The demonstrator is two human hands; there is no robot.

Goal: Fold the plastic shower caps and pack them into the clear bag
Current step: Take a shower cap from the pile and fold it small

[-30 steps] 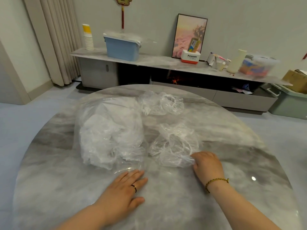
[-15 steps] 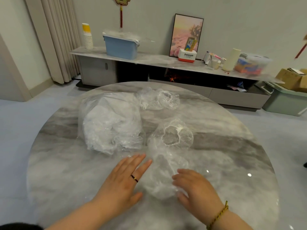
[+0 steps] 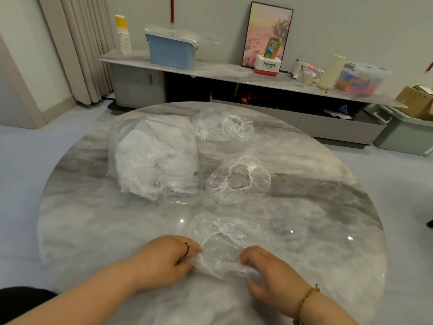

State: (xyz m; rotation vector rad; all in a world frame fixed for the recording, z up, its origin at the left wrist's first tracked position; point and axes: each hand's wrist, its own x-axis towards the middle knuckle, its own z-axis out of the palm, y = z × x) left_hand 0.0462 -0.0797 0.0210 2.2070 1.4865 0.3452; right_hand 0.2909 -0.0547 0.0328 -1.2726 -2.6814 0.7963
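Note:
A clear shower cap (image 3: pixel 222 233) lies on the round marble table (image 3: pixel 93 231) near the front edge. My left hand (image 3: pixel 164 259) pinches its near left rim and my right hand (image 3: pixel 271 270) grips its near right rim. A second cap (image 3: pixel 239 179) sits open-side up at the table's middle, and a third, crumpled cap (image 3: pixel 225 125) lies at the far side. The clear bag (image 3: pixel 154 158), stuffed with white folded caps, rests left of centre.
Behind the table runs a low cabinet (image 3: pixel 234 73) with a blue bin (image 3: pixel 171 52), paper cups (image 3: pixel 123 36), a framed picture (image 3: pixel 267 34) and a clear box (image 3: pixel 360 78). A green bin (image 3: pixel 403 132) stands on the floor at right.
The near cap has been dragged toward the table's front edge. Both hands went from flat on it to curled round its near rim. The camera tilted down slightly.

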